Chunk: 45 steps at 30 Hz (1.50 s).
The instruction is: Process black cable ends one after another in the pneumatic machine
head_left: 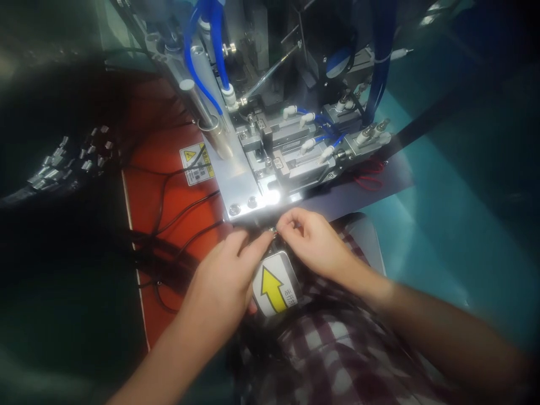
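Both my hands meet at the front edge of a machine with a bright metal plate. My left hand is closed, its thumb reaching to a tiny shiny part; its other fingers are mostly hidden. From the right, my right hand pinches at the same spot, thumb and forefinger together. Whatever sits between those fingertips is too small to name. Just below lies a white label with a yellow arrow on a dark-edged block, beside my left hand.
Pneumatic cylinders with white fittings and blue hoses stand behind the plate. Black cables cross the red surface near a warning label. Several small shiny metal pieces lie at the left. Checkered cloth shows below my hands.
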Tool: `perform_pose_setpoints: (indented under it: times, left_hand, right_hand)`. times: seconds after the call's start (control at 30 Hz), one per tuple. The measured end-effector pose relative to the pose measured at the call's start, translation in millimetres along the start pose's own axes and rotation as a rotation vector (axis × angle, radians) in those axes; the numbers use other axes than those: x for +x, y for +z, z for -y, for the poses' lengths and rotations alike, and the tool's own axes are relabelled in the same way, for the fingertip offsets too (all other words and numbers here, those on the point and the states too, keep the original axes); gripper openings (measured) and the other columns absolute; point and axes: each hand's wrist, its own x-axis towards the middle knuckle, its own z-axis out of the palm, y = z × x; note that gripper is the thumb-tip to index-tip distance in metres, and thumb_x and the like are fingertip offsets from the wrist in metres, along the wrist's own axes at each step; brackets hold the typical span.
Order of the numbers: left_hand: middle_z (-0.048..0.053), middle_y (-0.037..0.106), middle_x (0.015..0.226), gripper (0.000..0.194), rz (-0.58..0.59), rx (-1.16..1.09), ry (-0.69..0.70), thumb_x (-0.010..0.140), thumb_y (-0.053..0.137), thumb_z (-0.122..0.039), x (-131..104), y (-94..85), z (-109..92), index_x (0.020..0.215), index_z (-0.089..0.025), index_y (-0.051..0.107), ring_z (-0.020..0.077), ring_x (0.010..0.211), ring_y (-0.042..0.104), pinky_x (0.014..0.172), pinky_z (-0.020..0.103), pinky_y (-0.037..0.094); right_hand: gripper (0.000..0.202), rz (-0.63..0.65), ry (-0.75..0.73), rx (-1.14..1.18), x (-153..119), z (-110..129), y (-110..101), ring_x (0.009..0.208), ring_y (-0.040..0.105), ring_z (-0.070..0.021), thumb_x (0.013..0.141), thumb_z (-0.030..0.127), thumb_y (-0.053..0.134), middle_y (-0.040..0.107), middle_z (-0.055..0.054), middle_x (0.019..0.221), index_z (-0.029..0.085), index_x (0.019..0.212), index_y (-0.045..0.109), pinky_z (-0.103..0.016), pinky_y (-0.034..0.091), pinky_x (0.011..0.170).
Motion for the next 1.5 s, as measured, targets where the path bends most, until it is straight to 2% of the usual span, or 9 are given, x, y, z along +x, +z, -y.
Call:
perform_pose_setpoints:
  times: [0.17,0.3,0.5,0.73,0.93,1.27,1.5]
  left_hand:
    - [0.007,0.055,0.093,0.053,-0.038,-0.071,0.007,0.082,0.037,-0.004,-1.6,1.8,2.4,0.127,-0.02,0.058,0.0141,0.071,0.059,0.056,0.022,0.048]
    - [0.007,0.056,0.094,0.049,-0.074,-0.117,0.026,0.084,0.037,-0.004,-3.3,3.7,4.5,0.125,-0.018,0.06,0.0144,0.076,0.06,0.058,0.022,0.05]
    - [0.005,0.058,0.093,0.048,-0.087,-0.104,0.019,0.084,0.037,-0.005,-1.7,4.4,4.8,0.124,-0.02,0.061,0.0133,0.073,0.059,0.056,0.021,0.049]
    - [0.007,0.058,0.091,0.049,-0.095,-0.076,0.037,0.084,0.037,-0.004,-2.0,3.8,5.0,0.124,-0.017,0.061,0.0149,0.072,0.058,0.055,0.023,0.049]
    - [0.008,0.058,0.091,0.049,-0.092,-0.063,0.044,0.084,0.037,-0.004,-2.6,3.7,4.7,0.124,-0.016,0.061,0.0159,0.072,0.058,0.056,0.024,0.049]
    - [0.007,0.057,0.091,0.049,-0.097,-0.055,0.062,0.085,0.036,-0.003,-3.6,4.0,5.0,0.126,-0.016,0.06,0.0151,0.074,0.06,0.053,0.021,0.047]
    - [0.006,0.056,0.092,0.05,-0.095,-0.067,0.061,0.085,0.035,-0.003,-2.2,4.5,4.6,0.126,-0.018,0.059,0.0131,0.071,0.059,0.052,0.019,0.046]
  right_hand:
    - [0.012,0.035,0.011,0.105,-0.2,-7.9,0.2,0.069,0.059,-0.0142,0.086,0.022,0.052,0.065,-0.002,0.076,0.016,0.079,0.06,-0.027,0.047,0.065]
    - [0.012,0.009,-0.051,0.124,-4.1,-9.9,2.6,0.066,0.056,-0.013,0.088,0.021,0.05,0.061,-0.001,0.074,0.017,0.08,0.057,-0.026,0.046,0.062]
    - [0.011,-0.044,-0.148,0.084,-6.6,-7.2,3.4,0.067,0.054,-0.0134,0.089,0.019,0.05,0.058,-0.001,0.074,0.018,0.079,0.055,-0.026,0.045,0.062]
    - [0.011,-0.051,-0.146,0.074,-4.1,-10.1,7.0,0.066,0.055,-0.0133,0.089,0.019,0.049,0.059,0.0,0.073,0.019,0.079,0.054,-0.026,0.044,0.06]
    - [0.012,-0.077,-0.156,-0.023,-7.0,-7.8,5.0,0.065,0.055,-0.0136,0.089,0.018,0.05,0.059,-0.001,0.073,0.018,0.078,0.055,-0.026,0.042,0.06]
    - [0.011,-0.087,-0.187,-0.119,-8.1,-4.5,2.8,0.064,0.053,-0.0133,0.089,0.016,0.05,0.057,0.0,0.072,0.018,0.078,0.054,-0.027,0.039,0.06]
    - [0.01,-0.045,-0.19,-0.046,-6.2,-5.4,0.6,0.067,0.054,-0.0136,0.089,0.018,0.05,0.057,-0.001,0.075,0.017,0.08,0.055,-0.027,0.039,0.062]
